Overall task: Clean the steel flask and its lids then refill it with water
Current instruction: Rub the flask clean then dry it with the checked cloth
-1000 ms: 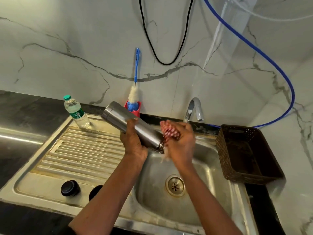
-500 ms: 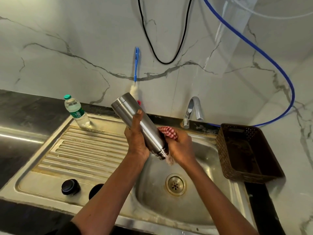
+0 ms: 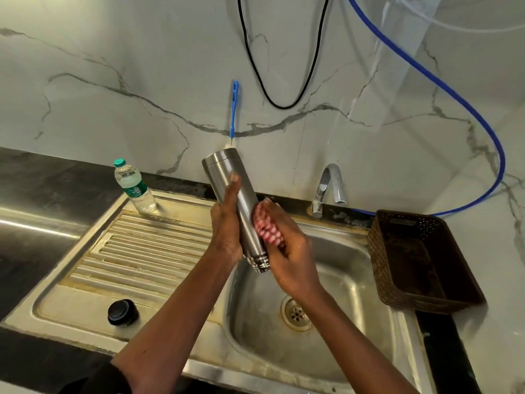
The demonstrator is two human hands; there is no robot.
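Note:
My left hand [image 3: 225,231] grips the steel flask [image 3: 227,177] around its middle, holding it upside down and nearly upright over the sink basin [image 3: 355,280], threaded mouth pointing down. My right hand [image 3: 292,257] presses a red-and-white scrub pad [image 3: 265,228] against the flask's right side near the mouth. One black lid [image 3: 122,312] rests on the drainboard at the front; a second lid is hidden behind my left forearm.
A small plastic water bottle [image 3: 133,186] stands at the back of the ribbed drainboard [image 3: 147,245]. A blue bottle brush [image 3: 233,108] leans on the marble wall behind the flask. The tap [image 3: 329,183] is off. A brown basket [image 3: 420,260] sits right of the sink.
The flask has swung from a slanted, nearly lying position to almost upright, base up. My right hand with the scrub pad has slid from the mouth onto the flask's side.

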